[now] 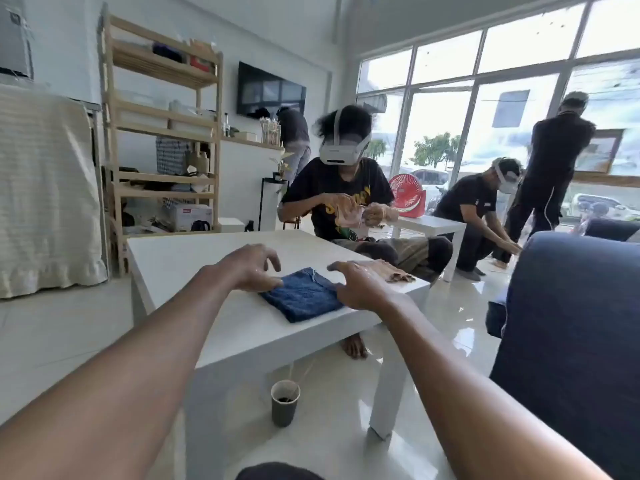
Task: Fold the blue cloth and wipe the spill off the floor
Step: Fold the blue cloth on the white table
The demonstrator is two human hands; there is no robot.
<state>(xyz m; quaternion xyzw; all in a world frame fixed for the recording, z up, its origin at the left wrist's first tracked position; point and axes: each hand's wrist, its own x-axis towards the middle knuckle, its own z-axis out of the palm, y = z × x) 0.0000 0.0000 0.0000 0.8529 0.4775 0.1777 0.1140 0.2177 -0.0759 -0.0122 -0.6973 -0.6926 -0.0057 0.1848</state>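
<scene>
Both hands' spread fingers point(273, 282) flanking folded blue cloth point(303, 294) on table point(194, 251)

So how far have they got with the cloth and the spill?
The blue cloth lies on the white table as a compact rectangle, so folding looks largely done. Both hands, left hand and right hand, are at its edges with fingers spread. Wiping is left; no spill shows clearly, only a paper cup on the floor.

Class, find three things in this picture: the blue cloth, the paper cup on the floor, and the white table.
blue cloth point(304, 299), head view, middle of its folded top face.
paper cup point(284, 408), head view, its outer wall.
white table point(194, 258), head view, bare part of its top.
</scene>
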